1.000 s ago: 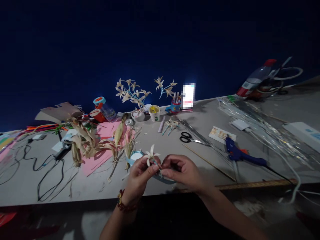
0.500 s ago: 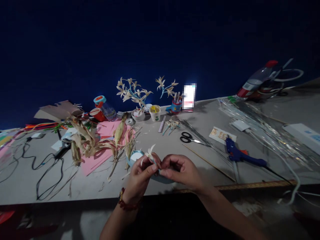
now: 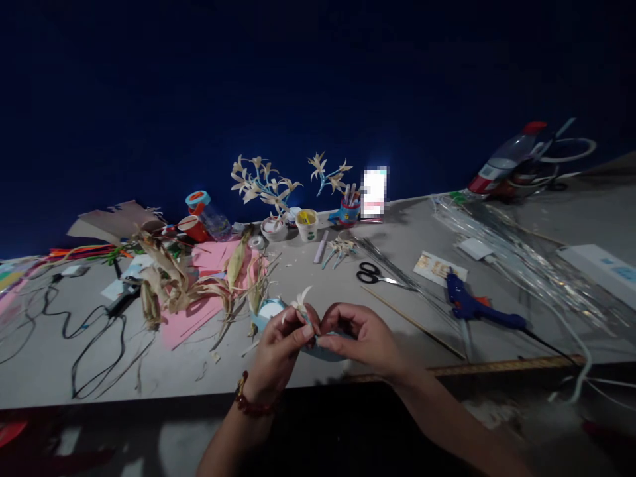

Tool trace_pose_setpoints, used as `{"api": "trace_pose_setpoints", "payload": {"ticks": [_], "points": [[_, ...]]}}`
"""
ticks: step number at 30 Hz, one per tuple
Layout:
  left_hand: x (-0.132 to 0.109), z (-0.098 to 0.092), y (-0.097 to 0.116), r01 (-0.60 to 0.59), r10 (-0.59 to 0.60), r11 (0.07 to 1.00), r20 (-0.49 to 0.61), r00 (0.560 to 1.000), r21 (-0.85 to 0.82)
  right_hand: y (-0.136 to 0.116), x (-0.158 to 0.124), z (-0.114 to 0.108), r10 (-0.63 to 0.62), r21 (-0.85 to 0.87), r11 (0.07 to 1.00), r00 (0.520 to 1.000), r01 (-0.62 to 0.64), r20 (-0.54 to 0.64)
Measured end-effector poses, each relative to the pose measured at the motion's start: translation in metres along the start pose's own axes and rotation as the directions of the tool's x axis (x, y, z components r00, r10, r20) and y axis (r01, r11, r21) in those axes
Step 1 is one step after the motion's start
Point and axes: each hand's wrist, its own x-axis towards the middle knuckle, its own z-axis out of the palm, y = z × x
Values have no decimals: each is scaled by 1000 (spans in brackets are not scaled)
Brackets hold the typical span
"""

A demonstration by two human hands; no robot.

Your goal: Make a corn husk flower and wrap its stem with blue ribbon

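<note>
My left hand (image 3: pixel 278 348) pinches the stem of a small cream husk flower (image 3: pixel 301 303) just above the near edge of the grey table (image 3: pixel 318 291). My right hand (image 3: pixel 360 338) meets it fingertip to fingertip, pinched on a light blue tape strip (image 3: pixel 325 350) that curls beneath both hands. A roll of the blue tape (image 3: pixel 268 310) lies right behind my left hand. A beaded bracelet sits on my left wrist.
Dried corn husks (image 3: pixel 173 281) lie on pink paper (image 3: pixel 209 265) at the left, with black cables (image 3: pixel 74 331) beyond. Black scissors (image 3: pixel 372 273), a blue glue gun (image 3: pixel 477 308) and a thin stick (image 3: pixel 412 321) lie at the right. Finished flower sprays (image 3: pixel 263 182) and cups (image 3: pixel 307 224) stand at the back.
The flower has been turned and tilted in my left fingers, dropping slightly lower. Both hands stay together at the table's front edge.
</note>
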Motion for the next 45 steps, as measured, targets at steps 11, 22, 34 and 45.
{"api": "trace_pose_setpoints", "payload": {"ticks": [11,22,34,45], "points": [[2,1,-10,-78,90,993,-139,986,89,-1,-2,0,-139,-177,976,987,125,-74],[-4,3,-9,-137,178,962,-161,971,237,0,-5,-3,-182,-298,941,982,161,-43],[-3,2,-4,-54,59,996,-67,996,76,2,1,-4,119,61,991,992,-121,32],[0,-1,-10,-122,167,957,-154,974,265,0,0,-5,-177,-296,942,984,159,-32]]}}
